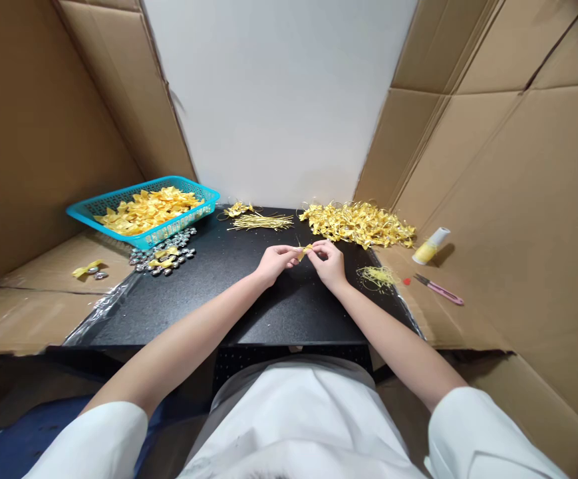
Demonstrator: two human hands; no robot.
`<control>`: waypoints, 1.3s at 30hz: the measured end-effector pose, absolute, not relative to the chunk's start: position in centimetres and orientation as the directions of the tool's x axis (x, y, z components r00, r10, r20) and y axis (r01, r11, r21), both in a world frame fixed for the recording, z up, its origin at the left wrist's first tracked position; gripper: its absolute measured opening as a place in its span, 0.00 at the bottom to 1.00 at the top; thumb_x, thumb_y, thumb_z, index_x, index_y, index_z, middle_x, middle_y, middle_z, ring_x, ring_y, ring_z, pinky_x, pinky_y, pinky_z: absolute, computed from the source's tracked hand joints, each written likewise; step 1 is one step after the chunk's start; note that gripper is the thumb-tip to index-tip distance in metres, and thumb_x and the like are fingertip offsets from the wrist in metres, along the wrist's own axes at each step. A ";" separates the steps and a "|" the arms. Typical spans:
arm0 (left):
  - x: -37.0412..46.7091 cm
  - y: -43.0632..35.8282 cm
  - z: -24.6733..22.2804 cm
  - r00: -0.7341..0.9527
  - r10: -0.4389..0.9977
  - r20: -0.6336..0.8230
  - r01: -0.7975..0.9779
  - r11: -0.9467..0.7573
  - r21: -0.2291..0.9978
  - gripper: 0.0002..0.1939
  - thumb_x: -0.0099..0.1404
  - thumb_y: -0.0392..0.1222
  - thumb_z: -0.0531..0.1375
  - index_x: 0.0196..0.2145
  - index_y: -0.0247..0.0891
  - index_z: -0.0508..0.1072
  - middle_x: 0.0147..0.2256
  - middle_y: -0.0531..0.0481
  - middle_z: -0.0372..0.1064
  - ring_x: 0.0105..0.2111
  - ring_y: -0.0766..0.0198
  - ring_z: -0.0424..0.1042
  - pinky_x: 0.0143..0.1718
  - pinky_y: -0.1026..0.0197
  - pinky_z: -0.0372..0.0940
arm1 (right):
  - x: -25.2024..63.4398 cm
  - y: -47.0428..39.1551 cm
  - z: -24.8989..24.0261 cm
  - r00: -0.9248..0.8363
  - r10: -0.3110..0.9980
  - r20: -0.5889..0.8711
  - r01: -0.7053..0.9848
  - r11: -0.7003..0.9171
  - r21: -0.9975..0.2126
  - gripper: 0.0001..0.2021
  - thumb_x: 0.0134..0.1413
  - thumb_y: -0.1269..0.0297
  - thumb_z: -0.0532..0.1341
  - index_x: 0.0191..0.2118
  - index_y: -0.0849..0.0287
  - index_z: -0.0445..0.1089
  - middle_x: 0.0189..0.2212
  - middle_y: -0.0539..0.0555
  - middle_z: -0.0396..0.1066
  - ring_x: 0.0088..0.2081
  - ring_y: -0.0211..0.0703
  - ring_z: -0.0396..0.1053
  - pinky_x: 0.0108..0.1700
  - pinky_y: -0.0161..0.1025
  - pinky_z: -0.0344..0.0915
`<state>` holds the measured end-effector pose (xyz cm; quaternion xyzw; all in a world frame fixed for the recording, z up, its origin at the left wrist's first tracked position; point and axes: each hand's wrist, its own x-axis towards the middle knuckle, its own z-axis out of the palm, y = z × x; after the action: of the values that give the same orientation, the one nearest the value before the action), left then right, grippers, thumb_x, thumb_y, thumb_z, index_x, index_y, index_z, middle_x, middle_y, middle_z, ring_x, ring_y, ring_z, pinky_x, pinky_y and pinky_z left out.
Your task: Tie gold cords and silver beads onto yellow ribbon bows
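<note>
Over the middle of the black table, my left hand [277, 261] and my right hand [329, 261] meet at a small yellow ribbon bow [304, 251]. Both hands pinch it between thumb and fingers, one from each side. A thin strand sticks up from the bow near my left fingertips. Just beyond the hands lies a bundle of thin yellow ties [263, 221]. Behind and to the right is a large heap of yellow bows with thin ties [358, 225]. Fine details of the bow are partly hidden by the fingers.
At the left, a blue basket [211, 199] holds many yellow bows, with silvery round beads [169, 256] before it. On the right are thread scraps [378, 276], pink-handled snips [441, 291] and a thread spool [431, 246]. Cardboard walls [493, 173] stand on both sides.
</note>
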<state>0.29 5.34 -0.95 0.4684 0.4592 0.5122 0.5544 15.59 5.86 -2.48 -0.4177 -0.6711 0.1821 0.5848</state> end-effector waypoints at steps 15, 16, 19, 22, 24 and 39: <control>0.5 5.1 -1.0 0.060 0.996 -0.061 -0.119 0.067 0.991 0.18 0.36 0.45 0.74 0.24 0.32 0.77 0.20 0.50 0.68 0.22 0.71 0.63 0.24 0.67 0.56 | 15.3 6.2 -3.3 0.075 0.821 0.565 0.302 0.521 -0.798 0.11 0.47 0.55 0.62 0.23 0.57 0.71 0.29 0.54 0.72 0.30 0.42 0.69 0.32 0.39 0.67; 0.5 5.1 -1.0 0.062 0.997 -0.046 -0.108 0.053 0.993 0.18 0.35 0.46 0.74 0.23 0.32 0.77 0.20 0.50 0.68 0.22 0.71 0.63 0.24 0.67 0.56 | 15.3 6.2 -3.3 0.076 0.820 0.567 0.302 0.523 -0.797 0.11 0.47 0.55 0.62 0.23 0.57 0.71 0.29 0.54 0.72 0.30 0.42 0.69 0.32 0.39 0.67; 0.4 5.0 -1.0 0.076 0.997 -0.001 -0.078 0.006 0.997 0.19 0.34 0.46 0.75 0.23 0.33 0.77 0.21 0.50 0.70 0.22 0.70 0.63 0.24 0.66 0.57 | 15.3 6.2 -3.3 0.076 0.816 0.573 0.302 0.529 -0.793 0.11 0.47 0.56 0.62 0.23 0.57 0.71 0.30 0.54 0.72 0.30 0.42 0.69 0.33 0.39 0.68; 0.5 4.9 -0.9 0.072 0.997 0.024 -0.061 -0.019 0.998 0.20 0.33 0.46 0.75 0.23 0.33 0.76 0.20 0.50 0.69 0.23 0.69 0.64 0.25 0.66 0.57 | 15.2 6.1 -3.3 0.069 0.813 0.578 0.297 0.536 -0.790 0.10 0.46 0.57 0.62 0.23 0.57 0.71 0.29 0.54 0.72 0.30 0.41 0.69 0.34 0.39 0.69; 0.5 4.8 -0.8 0.060 0.998 0.029 -0.061 -0.026 0.998 0.19 0.34 0.46 0.74 0.22 0.33 0.76 0.20 0.51 0.69 0.23 0.70 0.63 0.25 0.66 0.57 | 15.1 6.0 -3.2 0.062 0.810 0.582 0.300 0.541 -0.785 0.09 0.46 0.58 0.62 0.23 0.57 0.70 0.29 0.54 0.71 0.30 0.41 0.69 0.34 0.39 0.68; 0.0 5.7 -0.4 0.116 0.961 -0.252 -0.286 0.276 0.918 0.10 0.41 0.33 0.71 0.23 0.29 0.76 0.22 0.48 0.69 0.21 0.73 0.64 0.24 0.68 0.58 | 16.1 6.0 -1.8 -0.093 0.708 0.700 0.384 0.674 -0.631 0.03 0.47 0.63 0.64 0.29 0.55 0.74 0.34 0.54 0.71 0.40 0.45 0.69 0.46 0.43 0.65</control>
<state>0.04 5.68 -0.43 0.3653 0.4619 0.4784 0.6515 16.14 6.01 -1.80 -0.3767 -0.7249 0.1450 0.5582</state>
